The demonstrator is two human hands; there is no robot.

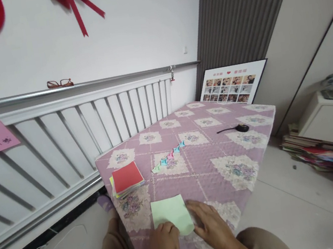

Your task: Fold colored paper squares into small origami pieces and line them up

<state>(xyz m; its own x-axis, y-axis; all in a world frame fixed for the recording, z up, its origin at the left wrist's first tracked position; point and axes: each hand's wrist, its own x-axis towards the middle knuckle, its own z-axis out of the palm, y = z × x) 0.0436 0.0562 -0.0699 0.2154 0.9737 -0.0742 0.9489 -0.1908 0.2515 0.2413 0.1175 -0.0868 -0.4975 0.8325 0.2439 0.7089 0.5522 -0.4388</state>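
Note:
A square sheet of light green paper (170,212) lies on the table before me. Over its near left edge my left hand (164,240) is closed, fingers curled onto the paper; the thumb is partly hidden. My right hand (210,225) rests along the sheet's right edge with its fingers stretched out and apart. Beyond the sheet, a row of several small folded paper pieces (170,155) in green, blue and pink runs diagonally. To the left lies a stack of coloured square paper (127,177), a red sheet on top.
A purple flowered cloth (200,178) covers the table. A black round object with a cord (242,128) lies toward the far right. Behind the table's left side is a white radiator (129,109). A framed photo board (232,82) leans at the far end.

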